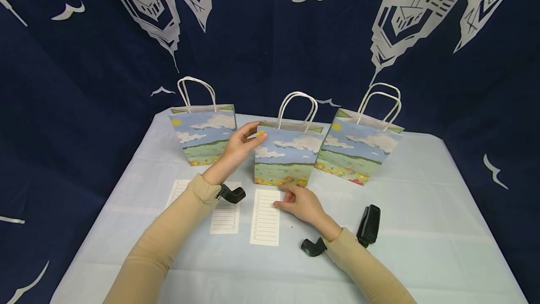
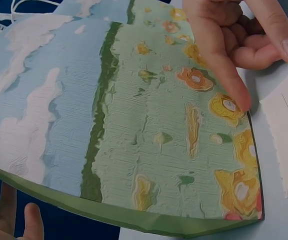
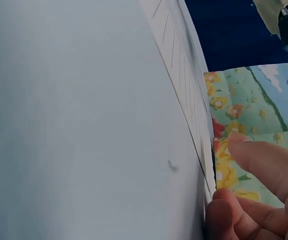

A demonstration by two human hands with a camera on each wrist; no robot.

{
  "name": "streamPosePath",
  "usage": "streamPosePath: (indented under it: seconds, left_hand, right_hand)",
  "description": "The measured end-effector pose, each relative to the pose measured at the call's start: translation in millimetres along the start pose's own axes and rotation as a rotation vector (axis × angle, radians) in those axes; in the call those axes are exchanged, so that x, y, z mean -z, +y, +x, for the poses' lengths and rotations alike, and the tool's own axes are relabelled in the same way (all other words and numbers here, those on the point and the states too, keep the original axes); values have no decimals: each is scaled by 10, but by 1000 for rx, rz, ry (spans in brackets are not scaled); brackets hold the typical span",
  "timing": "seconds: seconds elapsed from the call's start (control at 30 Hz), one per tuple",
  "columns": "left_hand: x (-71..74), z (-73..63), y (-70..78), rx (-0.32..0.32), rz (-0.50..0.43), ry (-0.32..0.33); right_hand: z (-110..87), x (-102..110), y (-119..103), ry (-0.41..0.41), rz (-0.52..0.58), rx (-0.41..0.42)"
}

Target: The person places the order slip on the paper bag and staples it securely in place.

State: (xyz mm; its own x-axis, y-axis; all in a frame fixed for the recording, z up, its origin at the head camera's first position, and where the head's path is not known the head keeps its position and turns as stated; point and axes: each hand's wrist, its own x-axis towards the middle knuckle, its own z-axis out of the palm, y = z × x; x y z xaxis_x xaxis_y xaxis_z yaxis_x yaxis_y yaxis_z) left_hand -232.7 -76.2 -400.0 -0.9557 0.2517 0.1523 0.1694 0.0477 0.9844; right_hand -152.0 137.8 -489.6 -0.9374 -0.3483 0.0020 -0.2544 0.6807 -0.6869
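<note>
A paper gift bag (image 1: pixel 288 154) with a painted sky and flower meadow stands mid-table, its white handles up. At its upper left corner is my left hand (image 1: pixel 241 143), with the thumb stretched across the front edge. In the left wrist view, fingers of the left hand (image 2: pixel 14 212) show beside the bag's green side panel. Low at the bag's front, my right hand (image 1: pixel 304 204) touches the bottom edge with an extended fingertip (image 2: pixel 241 97). Its thumb lies over the right side of a lined checklist card (image 1: pixel 264 224) in front of the bag.
Matching gift bags stand left (image 1: pixel 202 137) and right (image 1: pixel 358 147). Another lined card (image 1: pixel 225 217) lies left of the middle one, and a further card (image 1: pixel 176 190) is partly under the left forearm. A black stapler (image 1: pixel 369 224) lies beside the right forearm.
</note>
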Motion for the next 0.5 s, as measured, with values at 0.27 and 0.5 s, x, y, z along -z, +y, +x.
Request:
streamPosePath:
  seconds: [0.27, 0.5]
  left_hand:
    - [-10, 24, -19, 7, -62, 8]
    - [-11, 22, -22, -8, -94, 9]
  right_hand:
    - [34, -36, 40, 12, 16, -6]
    - [49, -72, 22, 42, -63, -5]
